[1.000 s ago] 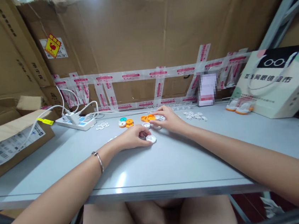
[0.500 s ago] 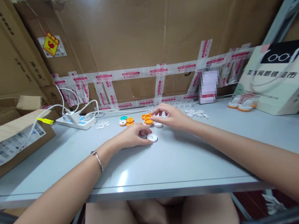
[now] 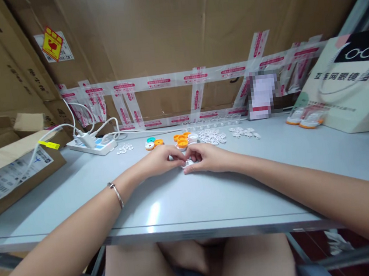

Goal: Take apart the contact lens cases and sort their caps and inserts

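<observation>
A small round white plastic part (image 3: pixel 187 164) sits between my two hands at the middle of the table. My left hand (image 3: pixel 164 160) reaches it from the left, its thumb and fingers closed at the part's edge. From the right, my right hand (image 3: pixel 206 156) grips the same part, thumb in front and fingers curled behind. The fingers cover much of it. Just beyond them lie several orange round parts (image 3: pixel 182 143) and a white cup-like part (image 3: pixel 193 138). Further left is a group with a teal ring (image 3: pixel 151 140), a white ring (image 3: pixel 149 146) and orange rings (image 3: pixel 158 142).
Small white pieces (image 3: pixel 212 137) are spread behind my right hand, with others (image 3: pixel 125 148) at left. A power strip (image 3: pixel 93 148), an open carton (image 3: pixel 19 168), a phone (image 3: pixel 262 97) and a paper bag (image 3: pixel 347 86) stand around the grey table (image 3: pixel 230 199).
My right hand has come back from the orange parts to the white part at my left hand. Both hands now meet on it. The view has shifted slightly.
</observation>
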